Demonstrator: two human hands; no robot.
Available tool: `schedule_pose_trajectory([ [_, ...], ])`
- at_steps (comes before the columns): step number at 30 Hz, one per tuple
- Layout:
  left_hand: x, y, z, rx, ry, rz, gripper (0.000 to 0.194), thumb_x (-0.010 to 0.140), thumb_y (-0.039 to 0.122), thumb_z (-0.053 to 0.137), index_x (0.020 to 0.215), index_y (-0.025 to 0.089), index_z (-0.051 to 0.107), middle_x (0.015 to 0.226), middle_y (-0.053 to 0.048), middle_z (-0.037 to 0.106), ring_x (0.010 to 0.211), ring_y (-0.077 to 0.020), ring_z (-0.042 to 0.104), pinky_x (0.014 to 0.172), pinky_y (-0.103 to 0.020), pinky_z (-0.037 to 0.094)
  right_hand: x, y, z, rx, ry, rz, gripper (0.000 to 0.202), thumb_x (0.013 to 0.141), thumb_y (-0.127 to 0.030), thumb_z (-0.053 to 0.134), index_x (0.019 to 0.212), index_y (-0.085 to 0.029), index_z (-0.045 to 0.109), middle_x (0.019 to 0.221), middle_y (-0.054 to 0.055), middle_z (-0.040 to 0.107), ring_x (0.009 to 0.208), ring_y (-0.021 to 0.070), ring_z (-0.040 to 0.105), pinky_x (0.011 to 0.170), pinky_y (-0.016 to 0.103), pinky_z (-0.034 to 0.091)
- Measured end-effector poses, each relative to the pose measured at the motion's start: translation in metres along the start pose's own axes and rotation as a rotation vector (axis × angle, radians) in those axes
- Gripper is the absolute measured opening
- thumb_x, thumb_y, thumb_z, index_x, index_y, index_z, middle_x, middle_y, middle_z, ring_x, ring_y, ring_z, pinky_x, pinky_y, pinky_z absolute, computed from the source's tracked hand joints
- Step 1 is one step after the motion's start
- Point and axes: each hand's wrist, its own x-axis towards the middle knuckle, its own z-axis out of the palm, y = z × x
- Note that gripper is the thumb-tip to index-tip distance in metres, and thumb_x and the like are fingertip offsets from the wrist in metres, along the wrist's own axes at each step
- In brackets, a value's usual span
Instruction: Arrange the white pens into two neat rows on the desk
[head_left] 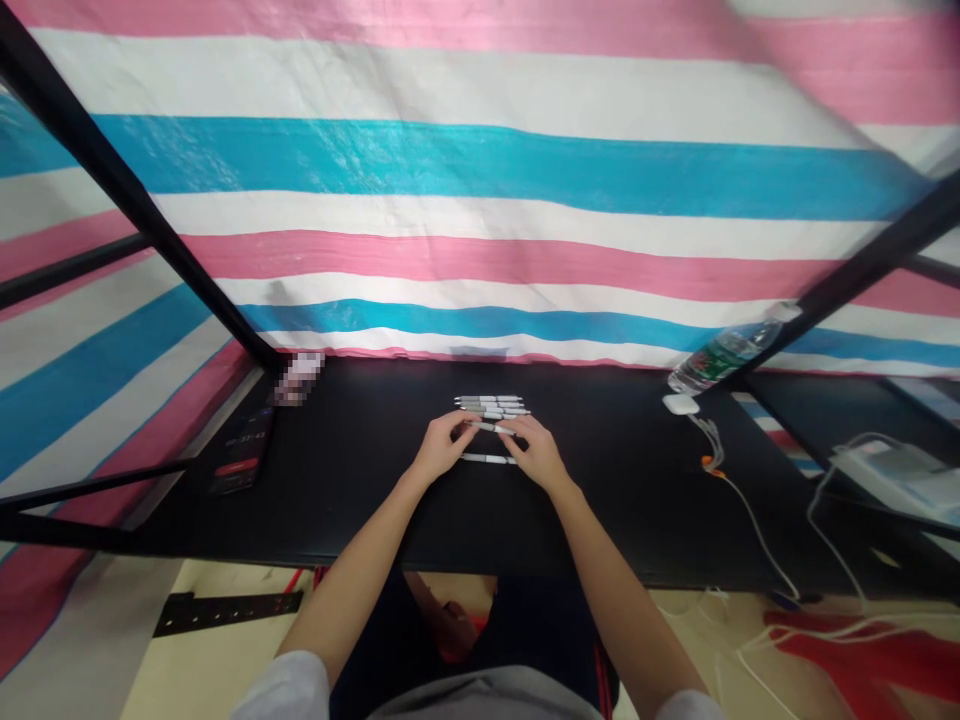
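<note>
Both hands meet at one white pen (491, 427) held level over the black table (337, 520). My left hand (444, 443) pinches its left end, and my right hand (534, 448) pinches its right end. Just beyond the fingers, several white and grey pens (489, 402) lie side by side in a stack of rows. Nearer to me, another white pen (487, 459) lies crosswise on the table, between the two hands and partly hidden at its ends.
A dark phone (241, 450) lies at the left, with a blurred pinkish item (300, 378) behind it. At the right are a tilted clear bottle (724, 355), a white charger (681, 404) with cables, and a white device (900, 475). Black frame bars flank the table.
</note>
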Motion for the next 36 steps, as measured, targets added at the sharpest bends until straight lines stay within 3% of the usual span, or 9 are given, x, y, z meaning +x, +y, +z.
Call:
schedule_pose_trajectory([
  [4,-0.0005,-0.0022,-0.0003,0.050,-0.008,-0.061,0.030,0.090,0.039,0.054,0.075,0.017,0.069,0.064,-0.002,0.063,0.061,-0.0142,0.054,0.067,-0.028,0.044,-0.0007,-0.0028,0.0018,0.000,-0.021,-0.008,0.020,0.092,-0.028,0.051,0.097,-0.023,0.070,0.094,0.007,0.071,0.091,0.0209,0.066,0.086,0.035,0.054],
  [8,-0.0005,-0.0032,-0.0001,-0.062,-0.044,-0.047,0.025,0.084,0.036,0.062,0.099,0.017,0.070,0.076,-0.003,0.067,0.067,-0.0143,0.056,0.068,-0.026,0.045,-0.0015,-0.0017,0.0034,-0.022,-0.017,0.000,0.018,0.091,-0.025,0.050,0.097,-0.022,0.067,0.094,0.007,0.070,0.090,0.0210,0.066,0.084,0.034,0.053],
  [10,-0.0003,-0.0033,0.0006,-0.083,-0.053,-0.038,0.024,0.084,0.033,0.061,0.101,0.017,0.070,0.080,-0.004,0.067,0.068,-0.0139,0.055,0.069,-0.026,0.044,-0.0021,-0.0004,0.0043,-0.028,-0.028,0.013,0.018,0.090,-0.024,0.049,0.098,-0.022,0.066,0.093,0.007,0.070,0.086,0.0204,0.066,0.080,0.032,0.054],
  [13,-0.0001,-0.0030,0.0014,-0.047,-0.032,-0.057,0.021,0.086,0.035,0.059,0.087,0.016,0.069,0.076,-0.003,0.065,0.066,-0.0135,0.053,0.067,-0.025,0.042,-0.0029,0.0001,0.0052,-0.053,-0.046,0.038,0.020,0.089,-0.022,0.049,0.099,-0.022,0.066,0.093,0.006,0.070,0.077,0.0189,0.066,0.075,0.030,0.053],
  [16,-0.0004,-0.0032,0.0018,0.000,-0.012,-0.081,0.030,0.087,0.040,0.057,0.071,0.016,0.064,0.064,-0.001,0.058,0.061,-0.0132,0.050,0.061,-0.025,0.038,-0.0029,-0.0016,0.0052,-0.066,-0.044,0.016,0.020,0.090,-0.023,0.049,0.101,-0.023,0.067,0.091,0.006,0.069,0.071,0.0177,0.063,0.075,0.031,0.053],
  [21,-0.0014,-0.0049,0.0026,0.030,0.028,-0.113,0.048,0.092,0.045,0.048,0.054,0.016,0.054,0.049,0.002,0.046,0.050,-0.0110,0.043,0.054,-0.025,0.032,-0.0024,-0.0037,0.0051,-0.071,-0.047,-0.047,0.025,0.095,-0.031,0.050,0.106,-0.023,0.070,0.086,0.007,0.068,0.079,0.0194,0.064,0.079,0.033,0.054],
  [26,-0.0018,-0.0036,0.0032,0.000,0.009,-0.138,0.045,0.090,0.046,0.051,0.058,0.015,0.058,0.051,0.002,0.051,0.051,-0.0107,0.048,0.056,-0.024,0.035,-0.0024,-0.0020,0.0060,-0.075,0.021,-0.070,0.024,0.095,-0.031,0.051,0.103,-0.024,0.072,0.092,0.007,0.069,0.088,0.0190,0.066,0.083,0.032,0.055],
  [32,-0.0024,-0.0024,0.0029,0.011,0.010,-0.147,0.049,0.091,0.044,0.049,0.052,0.015,0.055,0.047,0.002,0.048,0.048,-0.0098,0.045,0.054,-0.023,0.034,-0.0028,-0.0032,0.0058,-0.087,0.033,-0.104,0.022,0.095,-0.029,0.052,0.103,-0.024,0.071,0.091,0.007,0.069,0.086,0.0183,0.067,0.081,0.030,0.055],
  [36,-0.0021,-0.0031,0.0031,-0.040,-0.010,-0.094,0.033,0.089,0.041,0.055,0.075,0.014,0.069,0.065,-0.002,0.064,0.059,-0.0123,0.054,0.061,-0.024,0.040,-0.0033,-0.0038,0.0043,-0.080,0.009,-0.050,0.021,0.095,-0.030,0.050,0.103,-0.024,0.069,0.094,0.007,0.068,0.083,0.0178,0.066,0.073,0.028,0.055],
])
